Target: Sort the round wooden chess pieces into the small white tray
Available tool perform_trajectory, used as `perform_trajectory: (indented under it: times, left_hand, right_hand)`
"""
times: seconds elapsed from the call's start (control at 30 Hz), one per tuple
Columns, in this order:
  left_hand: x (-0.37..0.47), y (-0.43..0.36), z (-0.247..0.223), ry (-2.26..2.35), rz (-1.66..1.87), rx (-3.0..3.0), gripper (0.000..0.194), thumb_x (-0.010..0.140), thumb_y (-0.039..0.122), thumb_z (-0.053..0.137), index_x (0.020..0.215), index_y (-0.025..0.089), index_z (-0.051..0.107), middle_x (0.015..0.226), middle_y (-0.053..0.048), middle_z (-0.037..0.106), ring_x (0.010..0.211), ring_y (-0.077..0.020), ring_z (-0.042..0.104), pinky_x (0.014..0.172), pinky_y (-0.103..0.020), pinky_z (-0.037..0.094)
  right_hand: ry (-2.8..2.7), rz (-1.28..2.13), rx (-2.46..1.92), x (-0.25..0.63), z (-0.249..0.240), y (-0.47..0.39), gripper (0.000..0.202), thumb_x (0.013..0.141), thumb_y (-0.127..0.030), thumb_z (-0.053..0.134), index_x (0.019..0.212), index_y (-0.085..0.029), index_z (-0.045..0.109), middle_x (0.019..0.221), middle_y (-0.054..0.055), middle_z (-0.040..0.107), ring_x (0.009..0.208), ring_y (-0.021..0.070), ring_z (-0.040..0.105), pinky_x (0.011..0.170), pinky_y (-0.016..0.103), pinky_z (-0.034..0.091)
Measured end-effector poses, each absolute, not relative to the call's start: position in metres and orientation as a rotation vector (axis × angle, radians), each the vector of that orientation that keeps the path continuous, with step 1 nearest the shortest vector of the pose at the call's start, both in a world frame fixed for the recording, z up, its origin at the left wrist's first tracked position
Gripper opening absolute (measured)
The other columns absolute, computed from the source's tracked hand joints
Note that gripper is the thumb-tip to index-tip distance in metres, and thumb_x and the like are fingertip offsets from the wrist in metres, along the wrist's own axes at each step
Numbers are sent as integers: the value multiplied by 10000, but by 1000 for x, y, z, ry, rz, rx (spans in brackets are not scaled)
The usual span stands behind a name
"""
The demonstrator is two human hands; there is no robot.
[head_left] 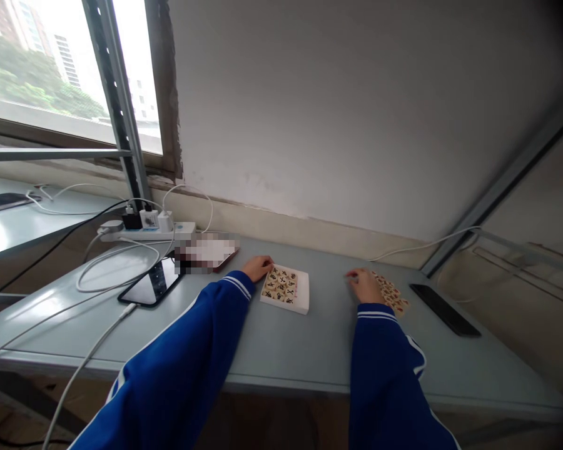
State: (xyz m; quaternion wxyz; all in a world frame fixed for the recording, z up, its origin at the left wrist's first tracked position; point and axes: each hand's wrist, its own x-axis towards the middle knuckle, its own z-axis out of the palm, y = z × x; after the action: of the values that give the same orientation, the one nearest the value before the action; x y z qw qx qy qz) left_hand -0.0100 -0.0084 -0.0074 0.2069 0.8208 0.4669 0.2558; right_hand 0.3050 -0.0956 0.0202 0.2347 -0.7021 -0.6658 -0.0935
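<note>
A shallow white box (303,303) lies on the table, holding several round Chinese chess pieces (280,284) with black characters. My left hand (258,269) is at the box's upper left corner, its fingers curled together against the edge. To the right of the box, my right hand (366,287) is just above the table, thumb and fingers pinched together and pointing left. A reddish spot shows at its fingertips, too small to name. Right beside that hand lies a group of Chinese chess pieces with red characters (393,294), partly hidden behind it.
On the grey table (304,356), a black phone (154,282) with a cable lies left, below a white power strip (182,231). A blurred reddish-brown flat object (225,253) is behind my left hand. A long black object (445,310) lies far right.
</note>
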Motion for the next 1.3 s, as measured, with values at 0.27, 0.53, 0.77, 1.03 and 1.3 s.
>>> perform_trajectory:
  times: [0.27,0.53,0.77,1.03,1.3]
  left_hand:
    - [-11,-8,-7,1274,727,2265,246,774,281,435,867,143,616,787,-34,636,714,-150,546,653,-241,402]
    - [-12,-5,-9,1258,740,2268,241,772,294,451,865,144,616,780,-32,636,709,-147,547,647,-239,403]
    - [-12,-6,-8,1260,712,2272,242,778,281,438,875,145,613,778,-33,640,707,-147,547,636,-232,395]
    - [-12,-8,-3,1263,690,2277,259,786,308,427,878,150,611,776,-32,638,717,-151,549,635,-231,393]
    - [-11,-7,-3,1254,706,2254,250,775,302,436,869,154,613,776,-30,636,712,-150,549,632,-228,392]
  right_hand:
    - [-2395,651,-1322,200,41,-105,202,685,-383,600,783,-212,642,818,2,636,725,130,536,663,232,394]
    - [-2449,423,-1398,196,45,-105,211,676,-349,618,849,-235,585,872,-20,608,721,124,518,663,244,356]
    - [-2512,73,-1589,199,46,-74,253,705,-276,589,957,-293,599,1006,37,548,994,225,459,806,352,309]
    - [-2278,0,-1451,207,45,-67,221,713,-366,553,860,-202,567,944,43,582,876,178,498,763,301,358]
    - [-2099,-16,-1882,285,24,-52,292,739,-296,501,1021,-266,571,915,21,617,776,154,546,686,271,392]
